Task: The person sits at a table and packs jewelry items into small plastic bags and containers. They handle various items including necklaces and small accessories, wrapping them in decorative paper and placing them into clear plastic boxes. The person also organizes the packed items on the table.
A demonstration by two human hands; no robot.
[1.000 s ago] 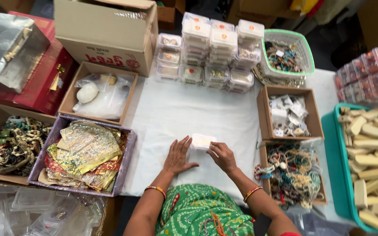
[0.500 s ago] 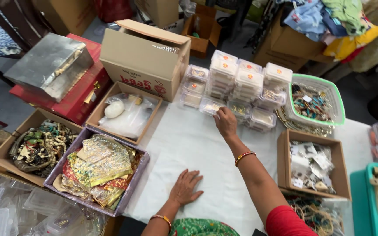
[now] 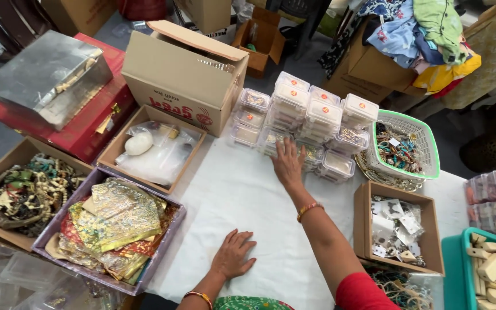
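Right hand (image 3: 288, 165), fingers spread, meets the stacked clear boxes (image 3: 302, 117); a low, squared grip suits (left hand (image 3: 234, 254) flat, fingers apart, on worktop (image 3: 231, 189)).

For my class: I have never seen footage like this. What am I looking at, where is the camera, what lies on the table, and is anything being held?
There is no machine here, only a person working with bare hands. The single camera sits on that person's head and looks down at a table covered by a white cloth. The right hand reaches forward and touches a stack of small clear plastic boxes. The left hand rests flat on the cloth. Neither hand holds anything. Around them stand a tray of shiny foil pouches, a box of beaded necklaces, a green-rimmed basket of jewellery, a cardboard box of small packets and a big cardboard carton.
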